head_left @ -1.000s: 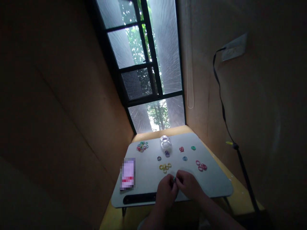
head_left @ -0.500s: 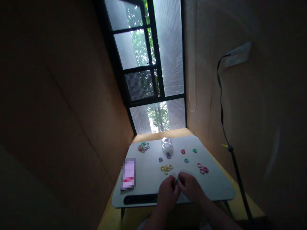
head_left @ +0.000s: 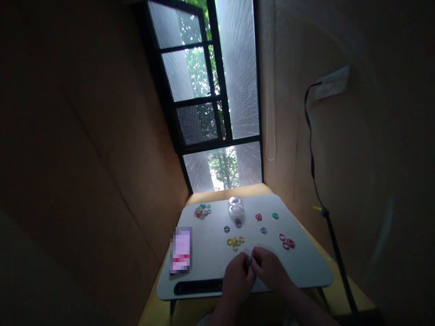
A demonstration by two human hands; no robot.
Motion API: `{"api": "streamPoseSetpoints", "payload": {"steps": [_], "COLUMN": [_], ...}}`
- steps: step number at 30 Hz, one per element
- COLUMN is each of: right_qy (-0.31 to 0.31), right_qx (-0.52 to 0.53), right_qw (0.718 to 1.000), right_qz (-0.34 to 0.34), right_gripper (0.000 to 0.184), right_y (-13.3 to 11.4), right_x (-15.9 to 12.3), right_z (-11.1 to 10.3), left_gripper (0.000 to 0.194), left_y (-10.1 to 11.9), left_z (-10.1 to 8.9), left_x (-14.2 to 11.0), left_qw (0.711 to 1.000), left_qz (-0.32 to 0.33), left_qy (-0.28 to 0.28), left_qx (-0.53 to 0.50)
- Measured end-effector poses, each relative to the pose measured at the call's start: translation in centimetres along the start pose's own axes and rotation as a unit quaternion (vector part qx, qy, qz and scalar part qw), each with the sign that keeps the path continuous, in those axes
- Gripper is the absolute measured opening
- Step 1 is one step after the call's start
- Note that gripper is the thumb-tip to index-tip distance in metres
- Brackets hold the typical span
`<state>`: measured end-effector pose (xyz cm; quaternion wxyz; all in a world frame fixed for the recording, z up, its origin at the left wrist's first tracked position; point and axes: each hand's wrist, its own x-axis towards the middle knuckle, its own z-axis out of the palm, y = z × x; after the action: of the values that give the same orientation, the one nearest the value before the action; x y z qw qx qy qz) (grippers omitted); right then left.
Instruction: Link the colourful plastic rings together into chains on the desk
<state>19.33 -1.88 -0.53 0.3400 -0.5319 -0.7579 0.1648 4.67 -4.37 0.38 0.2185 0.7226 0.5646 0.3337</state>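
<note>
My left hand (head_left: 239,277) and my right hand (head_left: 270,268) meet over the front of the white lap table (head_left: 204,267). Both are closed, fingertips pinching a small green band (head_left: 250,259) between them. Most of the band is hidden by the fingers. Just beyond my hands lies a cluster of yellow bands (head_left: 235,242). Pink bands (head_left: 287,242) lie to the right. Further back are a blue band (head_left: 263,230), red bands (head_left: 258,217), a green bunch (head_left: 275,216), purple bands (head_left: 238,222) and a dark band (head_left: 226,229).
A clear round jar (head_left: 235,207) stands at the table's back. To its left is a mixed-colour pile of bands (head_left: 202,211). A phone-like item (head_left: 181,250), blurred out, lies at the left edge. A dark slot (head_left: 197,287) runs along the front. A black cable (head_left: 311,154) hangs at right.
The camera view has shifted slightly. My hands stay together, fingers working at the green band, which shows a little differently between the fingertips. The bands on the table keep their places.
</note>
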Motion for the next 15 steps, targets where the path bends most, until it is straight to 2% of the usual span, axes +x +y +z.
{"api": "streamPoseSetpoints", "payload": {"steps": [15], "right_qy": [0.006], "right_qx": [-0.007], "right_qw": [1.000], "right_qz": [0.000], "right_gripper": [0.014], "right_y": [0.06], "right_x": [-0.09], "right_z": [0.11], "left_gripper": [0.014], "left_y": [-0.29], "left_z": [0.30], "left_x": [-0.09], "left_qw": [1.000], "left_qz": [0.006], "left_qy": [-0.004], "left_qx": [0.021]}}
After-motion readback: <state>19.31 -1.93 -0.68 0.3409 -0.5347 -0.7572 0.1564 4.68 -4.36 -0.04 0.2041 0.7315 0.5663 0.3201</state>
